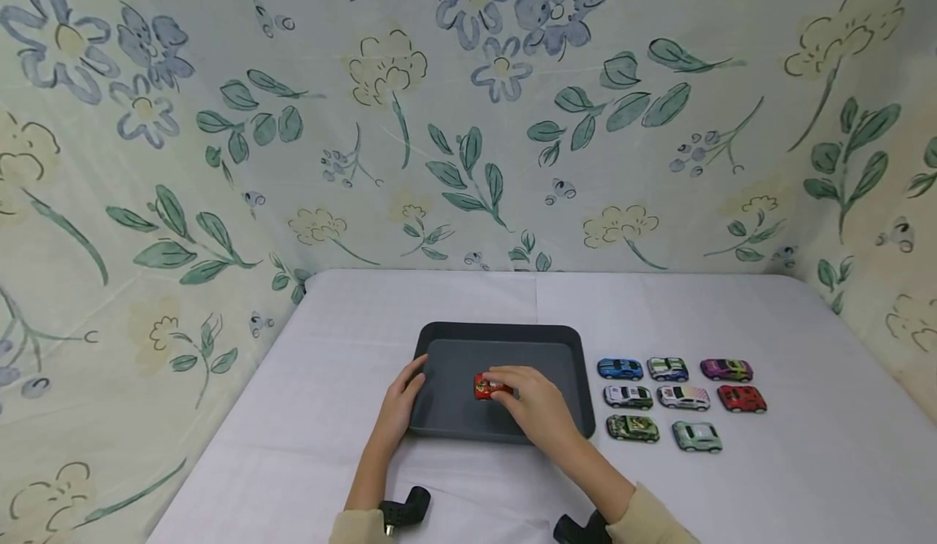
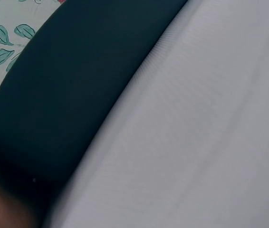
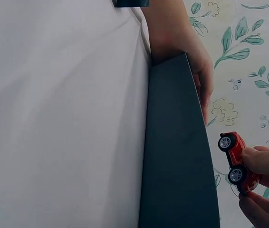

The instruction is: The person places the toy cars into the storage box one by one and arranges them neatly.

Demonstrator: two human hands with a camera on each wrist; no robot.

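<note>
My right hand (image 1: 533,404) pinches a small red toy car (image 1: 483,387) between thumb and fingertips, over the middle of a dark grey rectangular tray (image 1: 454,373). In the right wrist view the red car's wheels and side show, tilted above the level of the tray's rim. At the tray's left side my left hand (image 1: 398,402) holds the edge, its fingers and thumb over the rim. The tray's dark outer wall (image 2: 77,85) fills much of the left wrist view, and only blurred bits of the left hand show there.
Several toy cars stand in rows on the white cloth right of the tray, among them a blue car (image 1: 620,369), a purple car (image 1: 726,370), another red car (image 1: 743,398), a camouflage car (image 1: 633,428) and a pale green car (image 1: 697,437). Floral fabric (image 1: 468,162) hangs behind the table.
</note>
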